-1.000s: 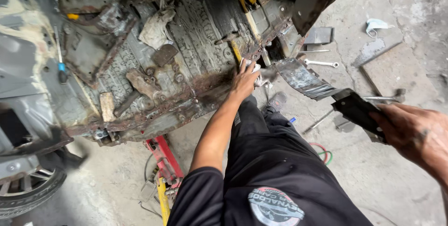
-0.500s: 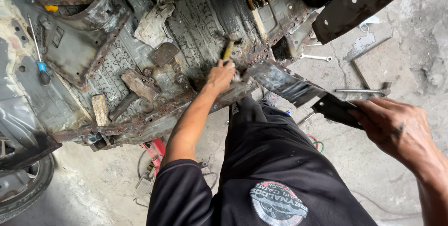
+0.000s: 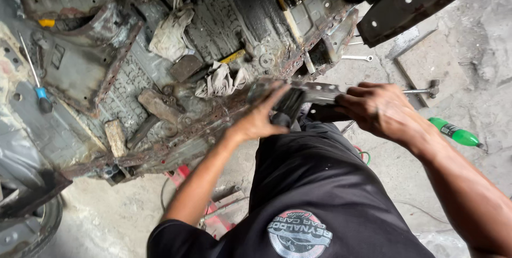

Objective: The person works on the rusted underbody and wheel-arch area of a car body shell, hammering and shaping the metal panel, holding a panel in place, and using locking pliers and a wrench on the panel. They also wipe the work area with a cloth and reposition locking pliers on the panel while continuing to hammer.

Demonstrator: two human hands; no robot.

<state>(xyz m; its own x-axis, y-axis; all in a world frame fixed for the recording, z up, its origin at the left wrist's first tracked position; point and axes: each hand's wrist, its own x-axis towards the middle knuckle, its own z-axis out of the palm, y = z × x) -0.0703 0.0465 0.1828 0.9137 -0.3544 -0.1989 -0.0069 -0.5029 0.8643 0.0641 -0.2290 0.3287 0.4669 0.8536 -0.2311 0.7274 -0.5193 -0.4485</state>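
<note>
Left hand (image 3: 261, 119) pressing flat, fingers spread, against bracket (image 3: 314, 94) at rusty floor pan (image 3: 213, 18) edge. Right hand (image 3: 378, 110) gripping bracket's other end, grip closed around it. Rag (image 3: 221, 81) lying just beside. Green bottle (image 3: 456, 134), wrench (image 3: 358, 57) lying on floor, well apart.
</note>
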